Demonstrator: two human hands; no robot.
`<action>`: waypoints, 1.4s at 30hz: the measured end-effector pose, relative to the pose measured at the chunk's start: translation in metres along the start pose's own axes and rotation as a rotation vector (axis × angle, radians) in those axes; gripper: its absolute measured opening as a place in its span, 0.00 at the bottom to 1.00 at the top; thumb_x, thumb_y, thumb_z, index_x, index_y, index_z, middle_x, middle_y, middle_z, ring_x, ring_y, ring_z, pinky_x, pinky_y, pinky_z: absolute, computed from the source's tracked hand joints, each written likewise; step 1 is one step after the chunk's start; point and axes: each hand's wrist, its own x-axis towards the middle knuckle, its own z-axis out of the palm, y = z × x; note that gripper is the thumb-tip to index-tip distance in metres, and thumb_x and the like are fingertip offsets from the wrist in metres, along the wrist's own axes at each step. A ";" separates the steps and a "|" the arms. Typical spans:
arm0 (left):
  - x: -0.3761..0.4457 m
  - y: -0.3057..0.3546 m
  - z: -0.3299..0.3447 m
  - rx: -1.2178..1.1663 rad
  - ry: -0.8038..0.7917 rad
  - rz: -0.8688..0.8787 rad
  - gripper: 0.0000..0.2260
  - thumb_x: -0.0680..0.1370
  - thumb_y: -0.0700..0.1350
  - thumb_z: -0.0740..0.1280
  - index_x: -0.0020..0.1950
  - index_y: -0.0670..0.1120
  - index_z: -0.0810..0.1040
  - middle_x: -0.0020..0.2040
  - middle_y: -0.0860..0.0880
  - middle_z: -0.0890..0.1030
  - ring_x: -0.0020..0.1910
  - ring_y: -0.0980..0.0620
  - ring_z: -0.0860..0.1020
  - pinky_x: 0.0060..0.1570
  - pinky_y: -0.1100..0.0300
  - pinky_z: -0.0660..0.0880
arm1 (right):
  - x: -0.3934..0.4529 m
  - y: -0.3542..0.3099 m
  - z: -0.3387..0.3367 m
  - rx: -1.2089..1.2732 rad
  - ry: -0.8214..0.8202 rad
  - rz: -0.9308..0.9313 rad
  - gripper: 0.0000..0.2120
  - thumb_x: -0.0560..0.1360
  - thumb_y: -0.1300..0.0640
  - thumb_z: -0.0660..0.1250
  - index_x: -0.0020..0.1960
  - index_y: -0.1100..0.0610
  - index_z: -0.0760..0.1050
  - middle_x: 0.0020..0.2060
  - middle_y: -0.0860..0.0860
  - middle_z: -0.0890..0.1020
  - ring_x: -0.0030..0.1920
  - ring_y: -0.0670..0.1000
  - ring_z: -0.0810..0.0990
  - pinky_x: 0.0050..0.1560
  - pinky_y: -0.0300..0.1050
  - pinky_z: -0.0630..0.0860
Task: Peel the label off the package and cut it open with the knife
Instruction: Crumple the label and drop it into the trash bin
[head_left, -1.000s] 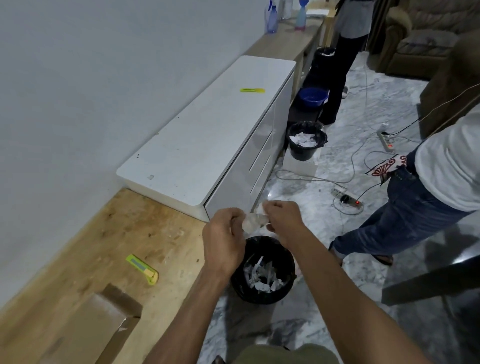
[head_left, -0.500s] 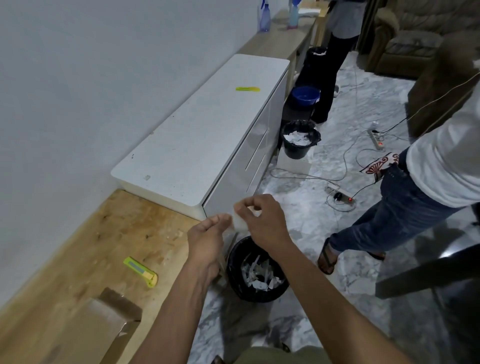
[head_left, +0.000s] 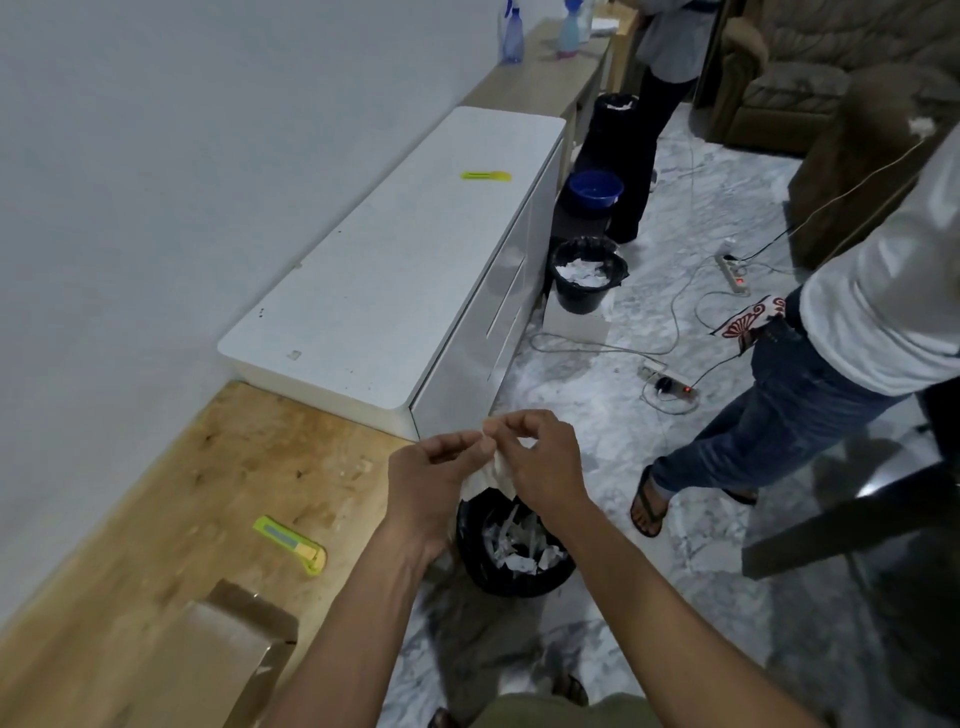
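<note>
My left hand (head_left: 431, 480) and my right hand (head_left: 540, 462) are held together above a black bin (head_left: 511, 548), both pinching a crumpled white peeled label (head_left: 493, 467) between the fingertips. The label hangs down between the two hands. A brown cardboard package (head_left: 223, 654) lies on the wooden table (head_left: 156, 519) at the lower left, away from both hands. A yellow-green utility knife (head_left: 291, 543) lies on the table just beyond the package.
The bin holds several white paper scraps. A white cabinet (head_left: 395, 270) with a second yellow knife (head_left: 485, 176) stands beyond the table. A second paper-filled bin (head_left: 587, 275), cables and power strips (head_left: 670, 382) lie on the marble floor. A person in jeans (head_left: 779, 395) stands at the right.
The hands parted, the left opening, then came together again on the label above the bin. The view shifted slightly. The person at the right stepped closer.
</note>
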 end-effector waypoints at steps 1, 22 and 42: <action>0.000 -0.001 -0.002 0.012 -0.010 0.007 0.10 0.67 0.35 0.78 0.47 0.37 0.84 0.44 0.37 0.86 0.47 0.39 0.85 0.54 0.49 0.80 | -0.002 0.000 0.002 0.021 -0.009 0.023 0.06 0.73 0.51 0.73 0.42 0.54 0.82 0.40 0.47 0.84 0.42 0.42 0.82 0.44 0.39 0.78; 0.029 -0.029 0.007 0.407 -0.041 0.221 0.10 0.69 0.35 0.77 0.47 0.44 0.82 0.41 0.49 0.86 0.42 0.53 0.84 0.46 0.60 0.81 | -0.011 0.040 -0.033 -0.042 -0.106 0.085 0.05 0.76 0.54 0.71 0.49 0.54 0.83 0.40 0.46 0.86 0.40 0.42 0.83 0.44 0.35 0.79; 0.113 -0.079 0.128 -0.131 0.518 -0.184 0.06 0.74 0.30 0.71 0.48 0.36 0.80 0.45 0.40 0.83 0.44 0.45 0.81 0.52 0.50 0.79 | 0.084 0.096 -0.064 0.269 -0.069 0.393 0.06 0.75 0.53 0.71 0.47 0.54 0.84 0.39 0.51 0.86 0.44 0.52 0.85 0.49 0.56 0.82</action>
